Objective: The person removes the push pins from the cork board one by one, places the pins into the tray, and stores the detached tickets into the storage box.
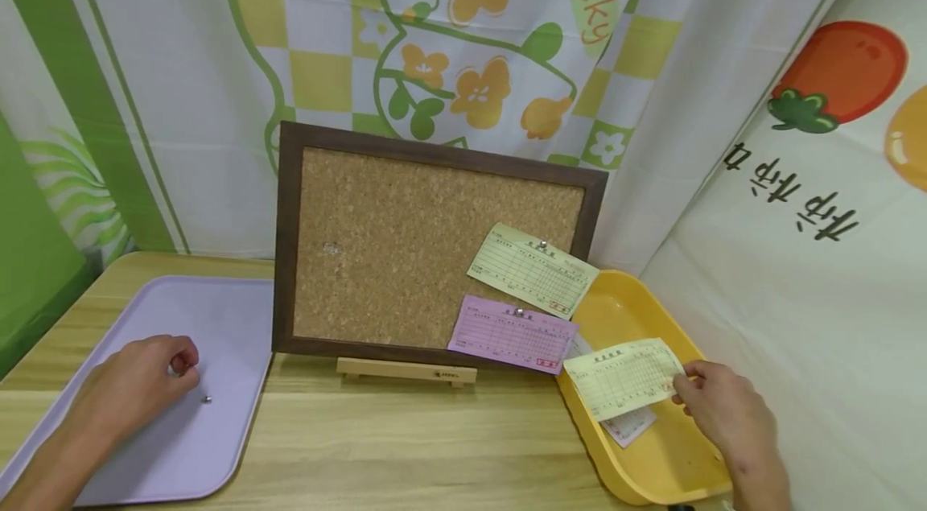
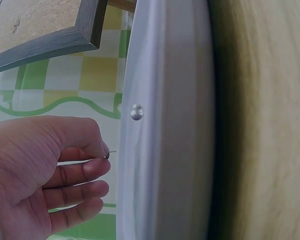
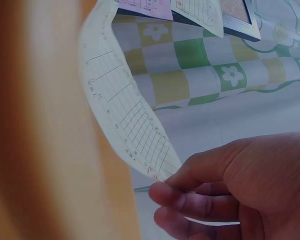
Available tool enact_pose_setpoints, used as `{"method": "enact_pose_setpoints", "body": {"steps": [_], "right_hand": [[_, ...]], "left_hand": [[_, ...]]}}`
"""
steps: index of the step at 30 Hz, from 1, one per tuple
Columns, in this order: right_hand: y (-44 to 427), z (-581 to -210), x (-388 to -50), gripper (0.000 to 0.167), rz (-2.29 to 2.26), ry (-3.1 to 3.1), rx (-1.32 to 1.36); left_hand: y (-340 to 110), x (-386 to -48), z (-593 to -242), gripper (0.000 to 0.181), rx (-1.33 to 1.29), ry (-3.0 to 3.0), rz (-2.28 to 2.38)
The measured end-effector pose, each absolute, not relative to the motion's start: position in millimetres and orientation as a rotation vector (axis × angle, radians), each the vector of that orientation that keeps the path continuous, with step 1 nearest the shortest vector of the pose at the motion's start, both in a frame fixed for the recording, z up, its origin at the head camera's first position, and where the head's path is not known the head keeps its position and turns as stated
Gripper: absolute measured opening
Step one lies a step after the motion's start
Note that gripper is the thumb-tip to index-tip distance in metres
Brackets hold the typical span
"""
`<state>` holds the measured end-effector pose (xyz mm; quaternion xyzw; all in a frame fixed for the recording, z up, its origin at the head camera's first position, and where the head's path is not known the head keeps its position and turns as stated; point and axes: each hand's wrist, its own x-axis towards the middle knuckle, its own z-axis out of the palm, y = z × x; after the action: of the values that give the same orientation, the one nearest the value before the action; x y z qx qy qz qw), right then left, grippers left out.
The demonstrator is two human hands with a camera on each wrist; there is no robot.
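Between thumb and forefinger my left hand pinches a small metal pushpin, its needle pointing outward, above the lilac tray. A second silver pushpin lies on that tray. At the right, my right hand pinches a corner of a pale yellow-green receipt slip over the yellow tray. The slip bends in the right wrist view. A framed corkboard carries a yellow-green slip and, lower, a purple slip, each with a pin near its top edge.
A wooden stand holds the corkboard up on the wood-grain table. Another printed slip lies in the yellow tray under the held one. A patterned curtain hangs behind, and a white printed cloth borders the right side.
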<state>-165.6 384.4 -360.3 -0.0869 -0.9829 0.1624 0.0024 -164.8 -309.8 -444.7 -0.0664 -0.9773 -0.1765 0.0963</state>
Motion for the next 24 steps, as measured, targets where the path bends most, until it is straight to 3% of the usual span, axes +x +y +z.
{"method": "enact_pose_setpoints", "body": {"steps": [13,24], "right_hand": [[387,-372,-166,0.037,0.483,-3.168,-0.281],[384,-370,-166,0.053,0.385,-3.182,-0.222]], "left_hand": [[-309,-162,-450,0.004,-0.2,-2.904,-0.561],[-306,-163,-448,0.004,-0.222,-2.898,-0.542]]}}
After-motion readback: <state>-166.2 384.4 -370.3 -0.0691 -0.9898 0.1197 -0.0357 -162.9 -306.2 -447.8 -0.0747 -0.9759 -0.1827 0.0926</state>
